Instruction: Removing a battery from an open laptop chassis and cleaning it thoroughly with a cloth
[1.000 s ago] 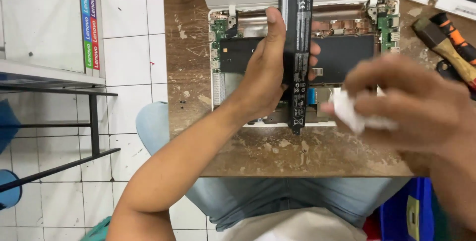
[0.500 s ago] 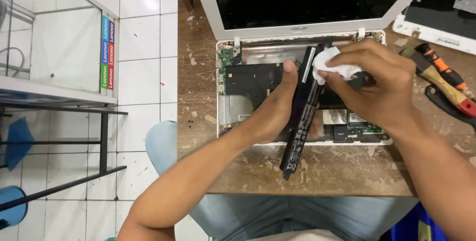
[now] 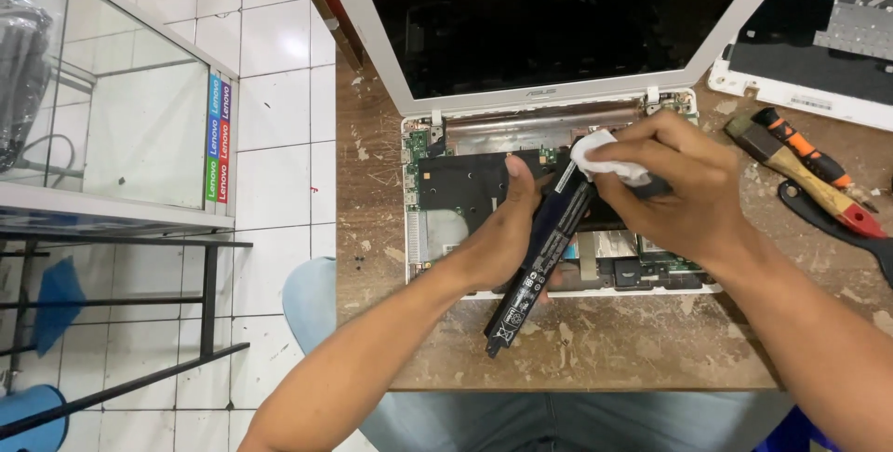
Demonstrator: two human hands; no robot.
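At the centre of the frame, above the opened laptop (image 3: 558, 257), the left hand (image 3: 498, 238) is gripping the long black battery (image 3: 544, 252) mid-length, a stiff, seemingly weighty bar, while the right hand (image 3: 679, 187) is pinching a soft white cloth (image 3: 600, 156) against its upper end.

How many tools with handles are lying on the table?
3, all at the table's right edge: an orange-and-black handled tool, a wooden-handled tool with a red tip, and a black handle below them. More may lie outside the view.
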